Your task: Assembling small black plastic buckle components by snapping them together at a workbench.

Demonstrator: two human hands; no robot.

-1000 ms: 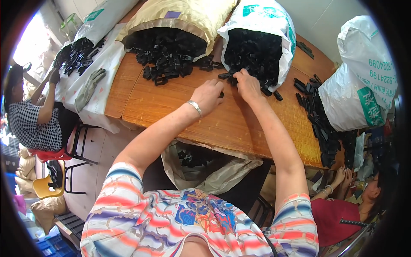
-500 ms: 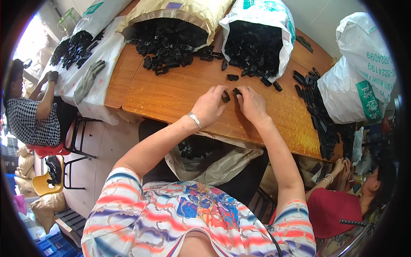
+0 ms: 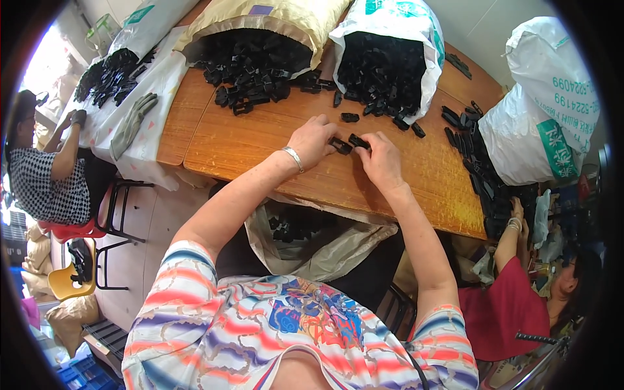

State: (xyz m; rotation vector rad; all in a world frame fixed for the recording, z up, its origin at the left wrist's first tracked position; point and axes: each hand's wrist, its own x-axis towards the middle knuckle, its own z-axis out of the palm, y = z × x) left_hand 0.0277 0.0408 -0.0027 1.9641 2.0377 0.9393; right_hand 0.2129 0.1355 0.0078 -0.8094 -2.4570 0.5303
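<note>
I watch bare forearms [image 3: 237,205] angled inward, left hand [image 3: 313,143] pinching one black piece [image 3: 340,145], right hand [image 3: 382,160] pinching another black piece [image 3: 358,141], both in front of the open white sack [image 3: 398,21], small, angular, close together.

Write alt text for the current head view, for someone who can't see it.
A person's left hand and right hand each hold a small black part over a wooden table. Beyond, an open tan sack and an open white sack hold more black parts.
</note>
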